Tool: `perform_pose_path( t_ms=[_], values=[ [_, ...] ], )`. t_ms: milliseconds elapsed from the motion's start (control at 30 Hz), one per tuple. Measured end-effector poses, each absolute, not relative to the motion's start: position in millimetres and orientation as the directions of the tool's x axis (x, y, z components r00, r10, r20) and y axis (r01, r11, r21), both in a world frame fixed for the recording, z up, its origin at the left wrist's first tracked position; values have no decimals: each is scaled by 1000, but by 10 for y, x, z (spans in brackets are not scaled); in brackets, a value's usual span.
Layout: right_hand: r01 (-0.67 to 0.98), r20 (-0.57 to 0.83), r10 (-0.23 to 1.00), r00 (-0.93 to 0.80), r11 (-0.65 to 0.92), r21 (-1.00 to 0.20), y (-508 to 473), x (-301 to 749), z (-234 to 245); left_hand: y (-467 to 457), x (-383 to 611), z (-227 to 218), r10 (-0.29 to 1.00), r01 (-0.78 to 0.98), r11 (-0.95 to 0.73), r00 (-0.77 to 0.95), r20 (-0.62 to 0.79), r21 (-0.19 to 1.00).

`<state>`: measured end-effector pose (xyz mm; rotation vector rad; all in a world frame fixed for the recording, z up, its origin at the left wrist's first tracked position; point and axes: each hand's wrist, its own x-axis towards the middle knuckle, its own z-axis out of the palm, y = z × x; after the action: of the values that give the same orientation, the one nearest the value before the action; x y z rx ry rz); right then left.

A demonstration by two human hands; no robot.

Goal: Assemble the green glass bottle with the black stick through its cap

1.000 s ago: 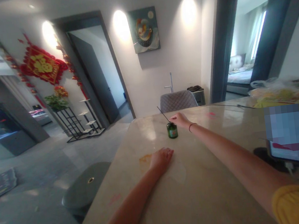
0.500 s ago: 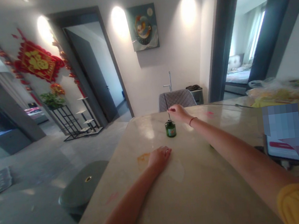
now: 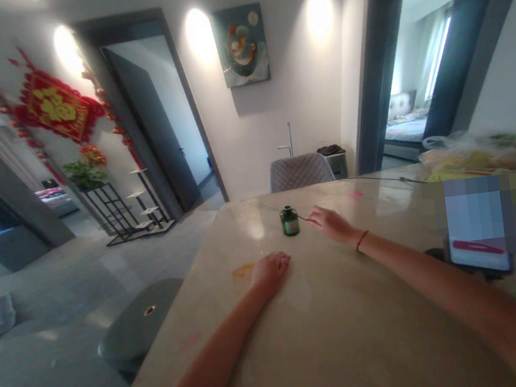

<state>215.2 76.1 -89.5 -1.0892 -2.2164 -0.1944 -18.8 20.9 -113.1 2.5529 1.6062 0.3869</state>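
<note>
A small dark green ink bottle (image 3: pixel 290 221) stands on the beige marble table (image 3: pixel 348 332). My right hand (image 3: pixel 331 222) lies just right of the bottle, fingers pinched on a thin dark brush (image 3: pixel 305 218) whose tip points toward the bottle. My left hand (image 3: pixel 270 271) rests palm down on a pale translucent sheet (image 3: pixel 297 291) with an orange patch (image 3: pixel 242 275) at its left end; its fingers are loosely curled and hold nothing.
A grey chair back (image 3: pixel 299 171) stands at the table's far end, a round grey stool (image 3: pixel 137 325) at its left side. A phone on a stand (image 3: pixel 477 255) and plastic bags of food (image 3: pixel 481 152) sit on the right.
My right hand lifted the brush out of the bottle, then came down and back to the right of it, the brush now low and nearly level. My left hand stayed put.
</note>
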Motion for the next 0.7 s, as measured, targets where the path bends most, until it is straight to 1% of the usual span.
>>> perform_pose_path(
  t_ms=[100, 167, 233, 300, 400, 500, 633, 700],
  values=[
    [765, 468, 674, -571, 645, 5, 670, 2194, -1155, 208, -185, -1128, 898, 874, -436, 410, 159, 215],
    [744, 366, 672, -644, 661, 95, 610, 2223, -1271, 209, -181, -1122, 899, 874, -436, 410, 155, 215],
    [723, 304, 666, -681, 677, 138, 551, 2250, -1335, 210, -178, -1118, 900, 874, -435, 410, 151, 216],
    [730, 307, 674, -672, 672, 123, 493, 2269, -1354, 211, -175, -1116, 902, 877, -430, 406, 150, 215],
    [752, 340, 695, -634, 656, 60, 407, 2279, -1332, 213, -173, -1117, 904, 880, -425, 401, 149, 214],
    [754, 340, 704, -624, 656, 25, 330, 2282, -1295, 215, -171, -1116, 906, 882, -421, 397, 146, 210],
    [770, 346, 721, -601, 638, 8, 248, 2326, -1219, 216, -172, -1118, 897, 873, -439, 413, 159, 212],
    [800, 337, 746, -574, 599, 37, 213, 2380, -1151, 217, -174, -1121, 896, 872, -440, 413, 163, 214]
  ],
)
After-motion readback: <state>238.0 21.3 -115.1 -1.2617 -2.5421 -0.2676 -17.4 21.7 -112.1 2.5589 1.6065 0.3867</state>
